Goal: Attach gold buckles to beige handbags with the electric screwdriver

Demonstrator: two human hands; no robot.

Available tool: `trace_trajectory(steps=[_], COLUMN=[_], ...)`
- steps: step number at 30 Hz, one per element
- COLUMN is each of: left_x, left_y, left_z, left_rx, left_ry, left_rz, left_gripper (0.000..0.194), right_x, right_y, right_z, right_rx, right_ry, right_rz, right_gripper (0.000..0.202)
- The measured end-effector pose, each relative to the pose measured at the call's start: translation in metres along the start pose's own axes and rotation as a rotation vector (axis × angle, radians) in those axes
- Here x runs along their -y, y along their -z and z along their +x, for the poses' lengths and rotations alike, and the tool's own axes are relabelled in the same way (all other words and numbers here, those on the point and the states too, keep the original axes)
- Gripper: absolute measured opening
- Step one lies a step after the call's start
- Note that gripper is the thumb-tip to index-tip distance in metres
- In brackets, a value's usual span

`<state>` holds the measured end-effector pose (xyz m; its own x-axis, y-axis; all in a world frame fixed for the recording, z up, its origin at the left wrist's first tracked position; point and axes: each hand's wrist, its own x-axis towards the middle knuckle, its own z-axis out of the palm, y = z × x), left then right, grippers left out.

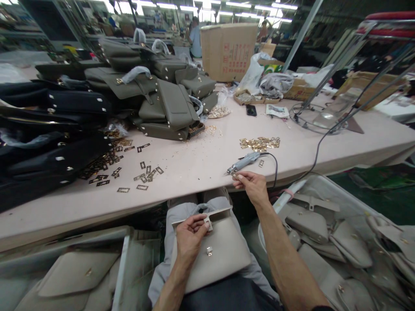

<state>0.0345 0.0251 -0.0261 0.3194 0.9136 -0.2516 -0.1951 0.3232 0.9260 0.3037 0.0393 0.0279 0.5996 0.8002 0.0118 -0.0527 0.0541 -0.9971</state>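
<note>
A beige handbag (223,263) lies across the lap, with a small metal clasp (209,251) on its front. My left hand (190,237) pinches the bag's slotted strap tab (208,223) between thumb and fingers. Out at the table edge, my right hand (253,186) has its fingertips closed at the tip of a grey electric screwdriver (244,162) that lies on the table. Something small and shiny shows at those fingertips, too small to name. Behind the screwdriver is a pile of gold metal plates (259,143), and a single plate (261,163) lies beside its cord.
Olive handbags (175,103) and black bags (52,125) are heaped on the left of the table (194,164), near scattered dark plates (149,172). Bins of beige bags stand at left (121,268) and right (282,201). A wire stand (319,121) and carton (230,52) are further back.
</note>
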Motion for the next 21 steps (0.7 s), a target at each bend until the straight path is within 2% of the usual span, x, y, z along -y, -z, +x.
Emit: trace_trajectory(steps=[3,7,13,16,21], left_x=[0.003,0.002,-0.003,-0.003,-0.004], left_y=[0.001,0.001,0.0,0.001,0.003], left_z=[0.001,0.0,-0.003,-0.004,-0.004], left_rx=[0.001,0.009,-0.017,-0.032,-0.024], left_ry=[-0.016,-0.001,0.007,0.002,0.005], left_rz=[-0.005,-0.03,-0.046,-0.047,-0.055], left_gripper=[0.043,0.043,0.044,0.043,0.045], right_x=[0.003,0.005,-0.008,-0.016,-0.022], right_y=[-0.009,-0.028,-0.056,-0.061,-0.06], right_z=[0.001,0.004,0.015,0.018,0.016], right_rx=[0.021,0.076,0.177,0.158,0.146], right_ry=[-0.01,0.04,0.003,0.022,0.096], right_rz=[-0.012,-0.138,-0.233,-0.287,-0.332], right_gripper=[0.039,0.036,0.028,0.027,0.035])
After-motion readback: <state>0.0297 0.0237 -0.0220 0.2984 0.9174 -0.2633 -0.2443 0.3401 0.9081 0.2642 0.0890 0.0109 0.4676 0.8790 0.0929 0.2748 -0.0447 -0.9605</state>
